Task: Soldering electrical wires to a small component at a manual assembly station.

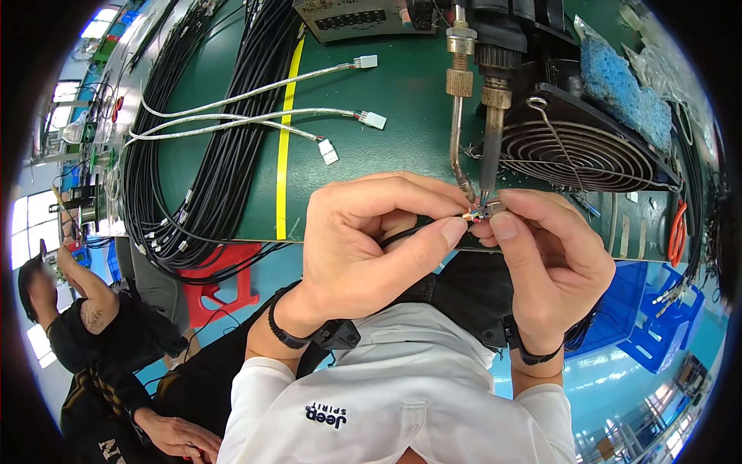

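Observation:
My left hand (371,247) pinches the end of a black cable (403,233), whose thin coloured wires fan out past the fingertips. Between thumb and finger, my right hand (553,259) grips a small metal connector (491,208) against those wires. The tip of a fixed soldering iron (491,147) comes down from above onto the spot where wires and connector meet. Beside it, a thin bent metal tube (456,127) ends at the same spot. Fingers partly cover the connector, and the exact contact is too small to make out.
A thick bundle of black cables (154,162) lies left on the green bench (332,185), near white-plugged silver cables (325,112). A round-grilled fan (576,155), blue sponge (626,85) and red-handled tool (677,236) are right. Another person (97,309) sits at left.

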Motion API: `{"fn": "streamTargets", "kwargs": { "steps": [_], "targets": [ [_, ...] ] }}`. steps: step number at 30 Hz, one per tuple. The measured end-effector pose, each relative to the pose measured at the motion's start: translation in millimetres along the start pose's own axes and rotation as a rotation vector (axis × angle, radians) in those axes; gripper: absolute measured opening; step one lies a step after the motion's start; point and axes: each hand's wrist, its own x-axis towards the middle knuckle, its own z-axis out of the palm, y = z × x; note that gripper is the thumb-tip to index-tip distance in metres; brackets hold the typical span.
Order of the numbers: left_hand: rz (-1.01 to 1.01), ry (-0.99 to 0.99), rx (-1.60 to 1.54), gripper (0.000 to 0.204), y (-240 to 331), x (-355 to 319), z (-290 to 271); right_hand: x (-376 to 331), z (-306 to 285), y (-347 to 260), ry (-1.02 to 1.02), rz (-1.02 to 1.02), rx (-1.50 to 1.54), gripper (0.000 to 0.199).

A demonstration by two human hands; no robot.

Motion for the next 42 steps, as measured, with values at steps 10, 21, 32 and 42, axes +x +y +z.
{"fn": "streamTargets", "kwargs": {
  "steps": [10,21,32,42],
  "targets": [
    [-0.027,-0.01,0.015,0.01,0.5,0.1,-1.6,-0.1,0.0,1.6,-0.008,-0.001,0.006,0.019],
    [-0.027,-0.007,0.019,0.01,0.4,-0.4,-1.4,-0.8,-0.4,1.5,-0.006,-0.011,-0.013,0.018],
    [-0.005,-0.014,0.013,0.01,1.3,1.1,-1.1,-0.5,0.3,0.9,0.019,0.005,0.036,0.021],
    [-0.022,-0.033,0.154,0.012,3.5,-0.9,-2.5,-3.5,1.3,0.9,0.032,0.051,0.121,0.015]
  ]
}}
